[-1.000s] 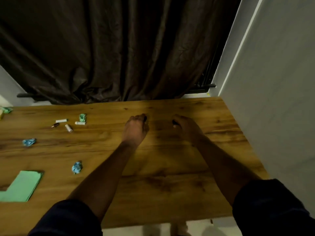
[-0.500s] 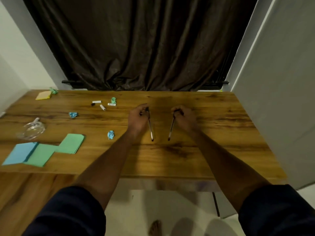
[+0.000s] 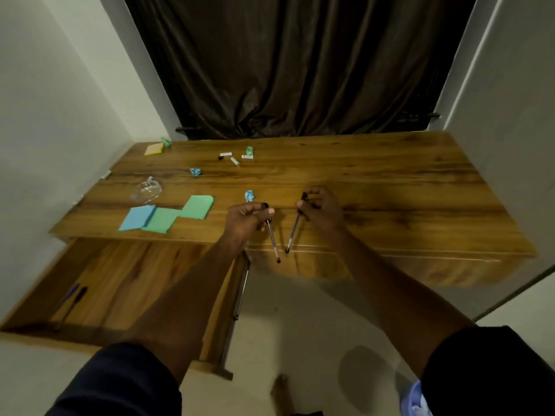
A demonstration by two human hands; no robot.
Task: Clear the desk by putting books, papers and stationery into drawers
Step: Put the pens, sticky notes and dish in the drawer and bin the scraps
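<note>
both hands [image 3: 244, 219] [image 3: 322, 210] pinching pens [image 3: 271, 235] [image 3: 292, 232], drawer [image 3: 120, 280] open

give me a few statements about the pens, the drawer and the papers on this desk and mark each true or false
1. The left hand pinches the left pen, and the right hand pinches the right pen. True.
2. The drawer is shut. False: it stands pulled open at the lower left.
3. In the drawer lie two more pens. True.
4. The green and blue papers are in the drawer. False: they lie on the desk.
5. The yellow pad lies beside the right hand. False: it lies at the desk's far left corner.
</note>
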